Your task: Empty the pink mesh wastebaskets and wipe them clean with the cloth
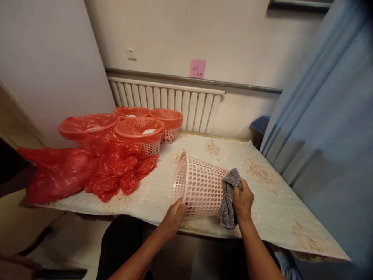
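Note:
A pale pink perforated wastebasket [204,186] lies tipped on its side over the front of the table, its mouth facing left. My left hand [174,216] grips the basket's rim at the lower front, thumb outside. A grey speckled cloth [229,202] is bunched in my right hand [243,199], which presses it against the basket's bottom at the right end. The cloth hangs down past the basket's lower edge and hides most of that base.
Several similar baskets [151,147] lined with red bags stand at the back left. Loose red plastic bags [113,167] are heaped before them on the flower-patterned tablecloth [262,217]. Behind are a white radiator [175,97] and a pink note [197,69]; a blue curtain [326,128] hangs at right.

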### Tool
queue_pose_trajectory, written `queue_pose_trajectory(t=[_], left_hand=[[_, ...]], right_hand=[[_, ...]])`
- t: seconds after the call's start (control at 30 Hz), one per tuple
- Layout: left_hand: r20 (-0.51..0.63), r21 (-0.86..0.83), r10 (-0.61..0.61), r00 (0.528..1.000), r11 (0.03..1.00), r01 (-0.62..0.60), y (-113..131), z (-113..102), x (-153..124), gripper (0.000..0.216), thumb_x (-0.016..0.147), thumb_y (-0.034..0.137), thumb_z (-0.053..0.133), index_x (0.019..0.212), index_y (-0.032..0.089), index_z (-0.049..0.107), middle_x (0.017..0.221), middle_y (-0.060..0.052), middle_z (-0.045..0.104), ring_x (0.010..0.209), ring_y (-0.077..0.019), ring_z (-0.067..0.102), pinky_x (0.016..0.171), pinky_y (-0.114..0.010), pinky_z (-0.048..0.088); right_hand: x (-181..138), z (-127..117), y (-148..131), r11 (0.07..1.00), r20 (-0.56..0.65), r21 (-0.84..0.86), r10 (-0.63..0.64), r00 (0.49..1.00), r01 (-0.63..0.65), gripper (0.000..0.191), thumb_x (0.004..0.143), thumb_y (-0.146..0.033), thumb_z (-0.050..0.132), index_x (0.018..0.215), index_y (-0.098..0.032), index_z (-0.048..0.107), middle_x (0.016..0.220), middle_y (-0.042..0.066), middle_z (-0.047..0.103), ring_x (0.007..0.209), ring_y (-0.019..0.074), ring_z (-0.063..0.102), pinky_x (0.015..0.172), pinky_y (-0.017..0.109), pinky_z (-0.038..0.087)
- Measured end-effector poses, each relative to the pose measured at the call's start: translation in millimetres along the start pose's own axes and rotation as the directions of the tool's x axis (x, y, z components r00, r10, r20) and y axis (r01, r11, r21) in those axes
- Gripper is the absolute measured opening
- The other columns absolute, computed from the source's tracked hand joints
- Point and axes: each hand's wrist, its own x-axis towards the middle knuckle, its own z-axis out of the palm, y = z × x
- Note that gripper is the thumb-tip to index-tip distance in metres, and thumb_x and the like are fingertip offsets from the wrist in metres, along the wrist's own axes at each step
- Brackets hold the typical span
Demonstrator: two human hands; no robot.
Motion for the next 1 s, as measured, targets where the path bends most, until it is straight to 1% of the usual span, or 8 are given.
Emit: queue_pose_trajectory(t=[0.17, 0.3, 0.47, 0.73, 0.87, 1.0], left_hand=[[-0.005, 0.01, -0.002, 1.0, 1.0, 0.002, -4, -1, -1, 0.057, 0.095, 0.055, 0.035, 0.129, 0.014, 0.056, 0.134, -0.011, 0.059, 0.12, -0.0259, 0.055, 0.11, -0.039, 0.036], [0.001, -0.001, 0.006, 1.0, 1.0, -0.006, -3, 0, -2, 0.057, 0.095, 0.054, 0.035, 0.132, 0.014, 0.054, 0.134, -0.01, 0.059, 0.124, -0.0269, 0.052, 0.111, -0.04, 0.034], [0.009, -0.003, -0.013, 1.0, 1.0, 0.013, -2, -1, -2, 0.057, 0.095, 0.054, 0.035, 0.133, 0.015, 0.053, 0.135, -0.01, 0.059, 0.127, -0.0278, 0.05, 0.113, -0.042, 0.033], [0.015, -0.015, -0.016, 1.0, 1.0, 0.016, -2, 0, -4, 0.055, 0.096, 0.052, 0.036, 0.133, 0.015, 0.053, 0.134, -0.01, 0.059, 0.125, -0.0274, 0.052, 0.113, -0.042, 0.033], [-0.002, -0.043, -0.039, 0.999, 0.998, 0.038, 0, -2, 2, 0.055, 0.096, 0.053, 0.035, 0.132, 0.015, 0.053, 0.135, -0.01, 0.058, 0.128, -0.0264, 0.049, 0.113, -0.041, 0.033], [0.039, -0.13, -0.058, 0.998, 0.99, 0.063, 13, -5, 16, 0.056, 0.094, 0.055, 0.04, 0.132, 0.016, 0.052, 0.135, -0.01, 0.058, 0.127, -0.0262, 0.05, 0.111, -0.041, 0.035]], right_hand=[[-1, -1, 0, 1.0, -0.012, -0.005, -0.005, 1.0, 0.005, 0.054, 0.072, -0.029, 0.039, 0.116, -0.011, 0.065, 0.111, 0.014, 0.069, 0.099, 0.0265, 0.063, 0.09, 0.039, 0.047], [-2, -2, 0, 1.0, -0.01, -0.015, -0.005, 1.0, 0.005, 0.055, 0.072, -0.029, 0.039, 0.117, -0.011, 0.064, 0.112, 0.015, 0.069, 0.1, 0.0267, 0.063, 0.09, 0.039, 0.047], [-3, -2, 1, 1.0, -0.016, -0.007, -0.01, 1.0, 0.01, 0.054, 0.072, -0.027, 0.039, 0.117, -0.012, 0.064, 0.114, 0.014, 0.068, 0.101, 0.026, 0.063, 0.091, 0.039, 0.046], [-5, -2, 0, 1.0, -0.022, 0.007, -0.004, 1.0, 0.004, 0.051, 0.072, -0.026, 0.04, 0.115, -0.013, 0.065, 0.112, 0.013, 0.069, 0.1, 0.0256, 0.062, 0.09, 0.038, 0.046], [-5, -3, 0, 1.0, -0.014, -0.004, 0.001, 1.0, -0.001, 0.052, 0.073, -0.026, 0.04, 0.116, -0.013, 0.064, 0.111, 0.013, 0.069, 0.1, 0.026, 0.062, 0.09, 0.039, 0.046], [-7, -3, 1, 1.0, -0.025, -0.003, -0.011, 1.0, 0.011, 0.051, 0.073, -0.026, 0.04, 0.116, -0.013, 0.064, 0.111, 0.012, 0.069, 0.102, 0.0258, 0.062, 0.091, 0.039, 0.046]])
